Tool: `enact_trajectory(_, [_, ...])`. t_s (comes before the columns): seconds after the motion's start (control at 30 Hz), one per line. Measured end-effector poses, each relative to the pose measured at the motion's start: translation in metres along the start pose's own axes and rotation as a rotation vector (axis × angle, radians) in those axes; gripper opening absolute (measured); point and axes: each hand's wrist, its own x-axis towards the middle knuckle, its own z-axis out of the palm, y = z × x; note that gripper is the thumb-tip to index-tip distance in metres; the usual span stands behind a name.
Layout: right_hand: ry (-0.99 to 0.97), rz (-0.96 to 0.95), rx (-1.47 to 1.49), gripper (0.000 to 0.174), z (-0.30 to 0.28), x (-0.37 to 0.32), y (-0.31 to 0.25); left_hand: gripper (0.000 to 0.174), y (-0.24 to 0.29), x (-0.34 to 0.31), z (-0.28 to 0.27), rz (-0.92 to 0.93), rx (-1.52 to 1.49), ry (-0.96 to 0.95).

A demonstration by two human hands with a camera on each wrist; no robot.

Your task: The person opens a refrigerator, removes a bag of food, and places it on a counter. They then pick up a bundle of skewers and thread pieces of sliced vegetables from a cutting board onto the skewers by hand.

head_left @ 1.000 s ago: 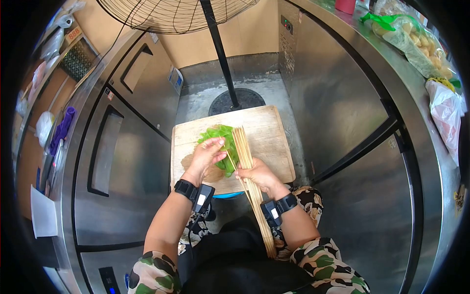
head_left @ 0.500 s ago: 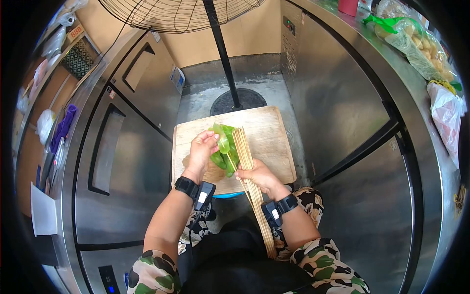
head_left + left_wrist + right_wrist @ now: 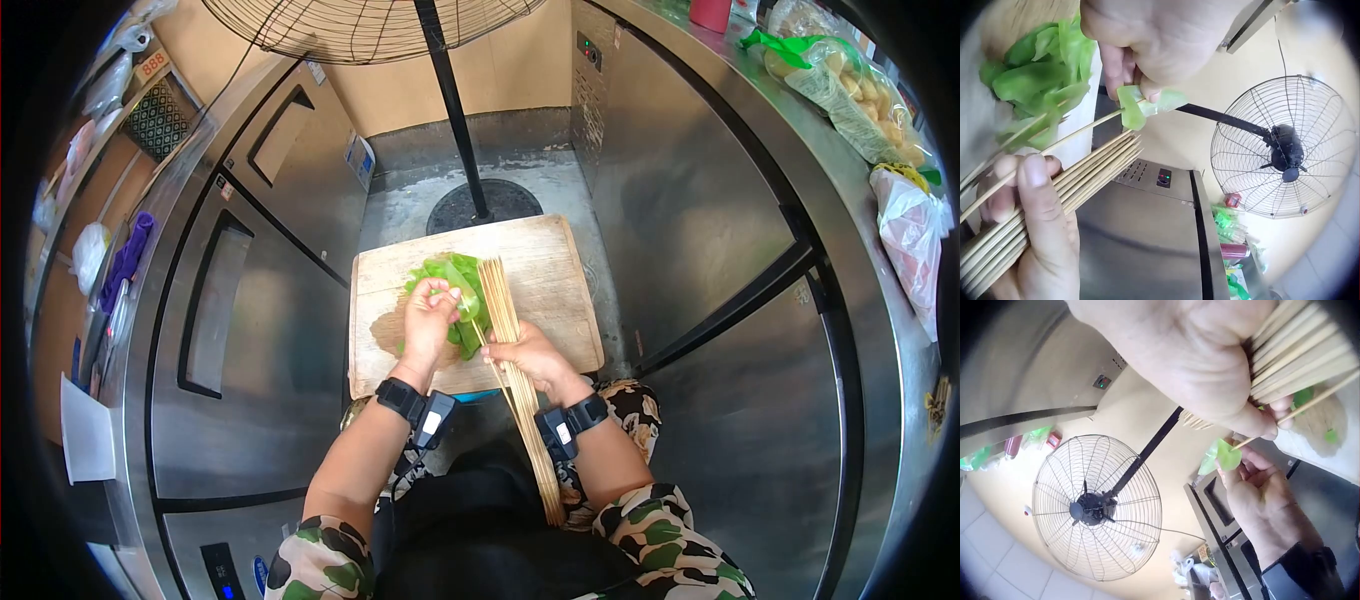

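Observation:
My left hand (image 3: 428, 320) pinches a thin, pale green vegetable slice (image 3: 1134, 111) between thumb and fingers. A single bamboo skewer (image 3: 1088, 127) runs up to this slice, its tip at the folded part. That skewer is pinched by the thumb and fingertips of my right hand (image 3: 535, 357), which also grips a thick bundle of bamboo skewers (image 3: 522, 400) against the palm. Under both hands, more green slices (image 3: 1032, 81) lie in a loose pile on the wooden cutting board (image 3: 545, 270). In the right wrist view the held slice (image 3: 1229, 456) sits bent around the skewer's end.
Steel refrigerator cabinets (image 3: 250, 330) stand close on the left, and another (image 3: 730, 300) on the right. Beyond the board rises a black-poled fan (image 3: 450, 110). Bagged food (image 3: 850, 85) lies on the right counter. A wet patch (image 3: 390, 330) marks the board's left part.
My left hand first lifted a slice above the pile, then brought it down and right to the single skewer's tip. My right hand and the bundle have stayed nearly still.

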Motion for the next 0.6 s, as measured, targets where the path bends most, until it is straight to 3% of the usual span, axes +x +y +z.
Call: enact_trajectory(0.6, [0.052, -0.028, -0.011, 0.018, -0.003, -0.002, -0.002, 0.013, -0.008, -0.019, 0.01, -0.228, -0.035, -0.049])
